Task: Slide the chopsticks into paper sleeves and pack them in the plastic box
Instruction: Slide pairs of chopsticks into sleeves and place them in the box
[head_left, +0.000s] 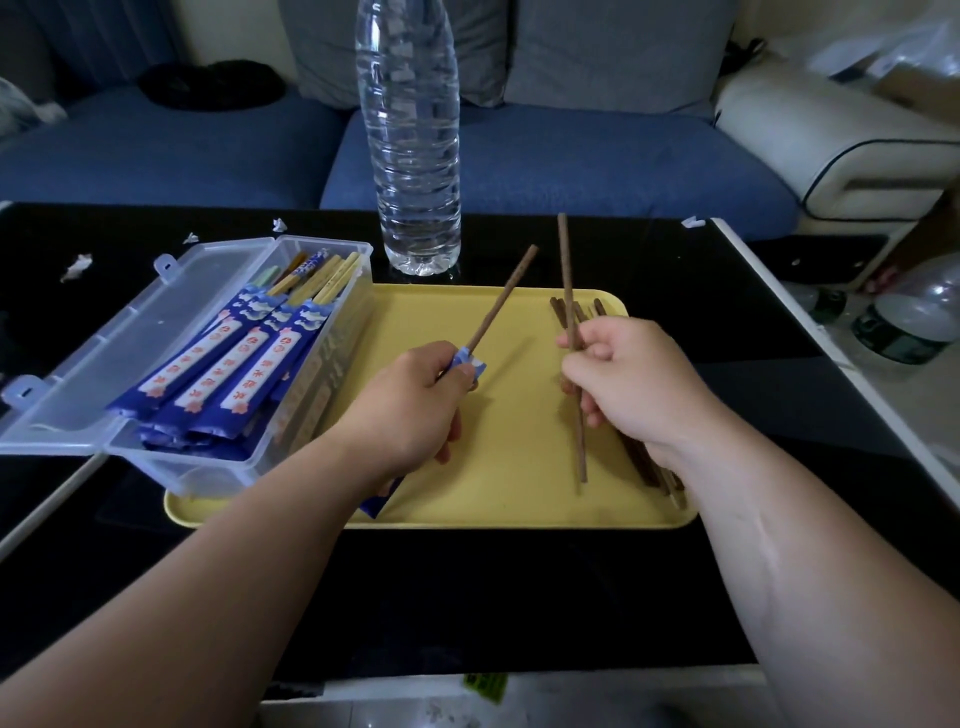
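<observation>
You are working bare-handed: your left hand (410, 405) and your right hand (628, 384) are both uncovered, with smooth backs and rounded knuckles. Your left forearm (208, 566) and right forearm (810, 561) are bare as well, from the wrists down to the bottom edge of the view. A shallow tendon crease runs lengthwise from your right wrist, catching some light.

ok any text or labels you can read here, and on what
Paper sleeves in the plastic box: red characters on white strips, too blurred to read.
Water bottle: no label in view.
No other text can be read.
</observation>
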